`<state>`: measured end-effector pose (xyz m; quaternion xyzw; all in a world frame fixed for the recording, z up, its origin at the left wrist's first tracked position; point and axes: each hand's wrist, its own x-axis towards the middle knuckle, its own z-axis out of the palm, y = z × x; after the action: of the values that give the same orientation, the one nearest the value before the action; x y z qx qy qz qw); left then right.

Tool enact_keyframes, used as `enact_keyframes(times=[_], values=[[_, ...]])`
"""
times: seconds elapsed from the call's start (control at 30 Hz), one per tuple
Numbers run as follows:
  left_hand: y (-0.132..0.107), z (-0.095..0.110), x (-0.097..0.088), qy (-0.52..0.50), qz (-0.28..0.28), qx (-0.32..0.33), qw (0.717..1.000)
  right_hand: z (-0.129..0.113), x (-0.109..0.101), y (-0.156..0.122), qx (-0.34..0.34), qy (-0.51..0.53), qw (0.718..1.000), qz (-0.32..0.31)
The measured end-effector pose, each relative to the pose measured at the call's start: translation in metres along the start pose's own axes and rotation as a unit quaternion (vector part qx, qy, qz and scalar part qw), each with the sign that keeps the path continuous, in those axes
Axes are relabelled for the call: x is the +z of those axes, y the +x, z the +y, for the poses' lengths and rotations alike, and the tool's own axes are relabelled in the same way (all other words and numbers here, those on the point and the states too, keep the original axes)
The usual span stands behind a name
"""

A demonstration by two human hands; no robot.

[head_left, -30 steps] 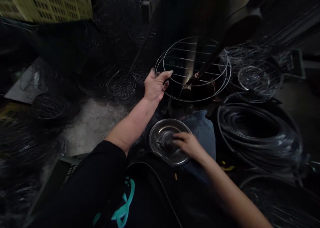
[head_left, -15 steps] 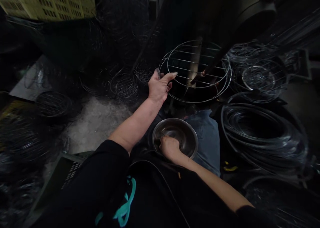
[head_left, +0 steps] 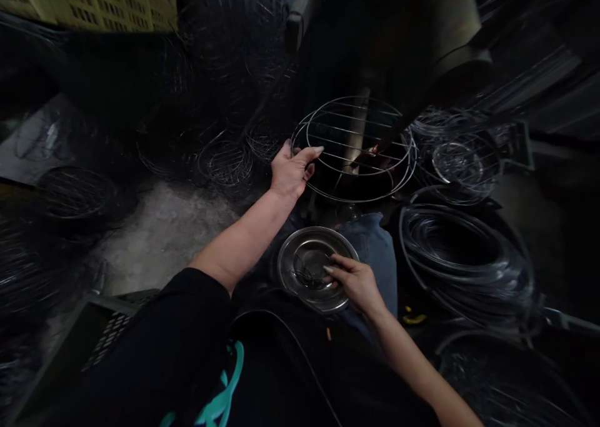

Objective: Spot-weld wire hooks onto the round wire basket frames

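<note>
My left hand (head_left: 289,172) grips the near-left rim of a round wire rack (head_left: 354,147) that sits on a dark machine part. A steel bowl (head_left: 315,268) rests on my lap, over blue jeans (head_left: 375,246). My right hand (head_left: 354,281) reaches into the bowl from the right, its fingertips pinched at small dark wire pieces (head_left: 307,278) lying in the bottom. What exactly the fingers hold is too small to make out.
Coils of wire rings (head_left: 464,258) pile up at the right. More round wire racks (head_left: 225,161) lie scattered on the floor at left and behind. A yellow crate (head_left: 94,2) stands top left, a dark crate (head_left: 94,339) at lower left. Concrete floor (head_left: 164,233) shows between them.
My right hand has shifted from the bowl's near-left edge to its right side, fingertips now on the wire pieces. My left hand has kept its hold on the rack.
</note>
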<state>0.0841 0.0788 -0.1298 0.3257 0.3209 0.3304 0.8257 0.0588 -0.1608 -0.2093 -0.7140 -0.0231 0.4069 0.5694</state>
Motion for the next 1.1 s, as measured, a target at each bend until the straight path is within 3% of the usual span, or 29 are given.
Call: enact_keyframes(times=[0.17,0.3,0.6,0.7,0.8,0.87,0.97,1.1], values=[[-0.001,-0.002,0.004,-0.002,0.001,-0.004,1.0,0.002,0.001,-0.006,-0.033,0.002,0.998,0.051],[-0.002,-0.002,0.005,-0.007,-0.002,-0.005,1.0,0.004,0.001,-0.011,-0.059,-0.052,0.996,0.05],[-0.001,-0.004,0.006,-0.002,-0.008,0.001,1.0,0.0,0.005,-0.01,0.029,0.093,0.994,0.052],[-0.003,-0.001,0.006,0.002,-0.009,0.001,1.0,-0.01,-0.009,-0.013,-0.014,0.102,0.99,0.092],[-0.003,0.001,0.004,0.004,-0.017,0.006,1.0,-0.02,-0.039,-0.012,-0.158,0.048,0.962,0.216],[-0.002,0.002,0.003,0.002,-0.012,0.011,1.0,-0.021,-0.059,-0.007,-0.203,0.001,0.943,0.262],[0.0,0.002,0.004,-0.001,-0.002,0.009,1.0,-0.016,-0.077,0.004,-0.155,-0.014,0.961,0.227],[0.0,0.002,0.008,0.001,0.006,0.003,1.0,-0.011,-0.08,0.014,-0.109,0.015,0.978,0.179]])
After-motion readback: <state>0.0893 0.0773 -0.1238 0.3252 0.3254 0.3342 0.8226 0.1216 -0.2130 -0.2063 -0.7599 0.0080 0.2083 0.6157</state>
